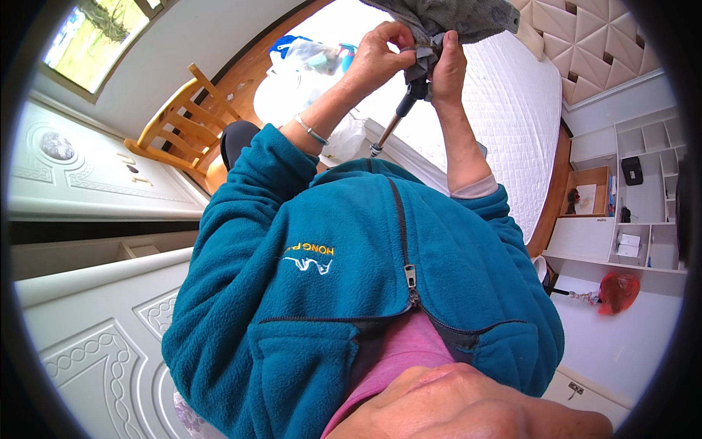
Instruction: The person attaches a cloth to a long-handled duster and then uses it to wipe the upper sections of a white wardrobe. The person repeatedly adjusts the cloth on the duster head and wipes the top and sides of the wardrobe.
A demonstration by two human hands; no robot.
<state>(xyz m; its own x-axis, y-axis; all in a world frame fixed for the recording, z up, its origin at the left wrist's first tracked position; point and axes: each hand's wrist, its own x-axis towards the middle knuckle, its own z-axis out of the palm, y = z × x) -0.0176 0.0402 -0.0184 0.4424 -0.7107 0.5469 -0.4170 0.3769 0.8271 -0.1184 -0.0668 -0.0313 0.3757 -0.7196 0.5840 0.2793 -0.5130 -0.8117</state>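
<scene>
My left hand (384,55) pinches a strip of smooth grey cloth (422,60) between thumb and fingers. On the other side of the bunched cloth, my right hand (449,71) grips it, thumb pointing up, close to the black joint (418,89) of a pole. Above both hands spreads a grey plush mop head (466,19), partly cut off by the top of the view. The metal pole (390,129) with its dark sleeve slants down towards my jacket. What the fingers cover at the joint is hidden.
Beyond the pole lies a white quilted mattress (504,110). Clear plastic bags (312,60) and a blue-green bottle (346,55) are at left. A wooden chair (181,120) stands near white panelled furniture (109,164); open shelves (647,181) are at right.
</scene>
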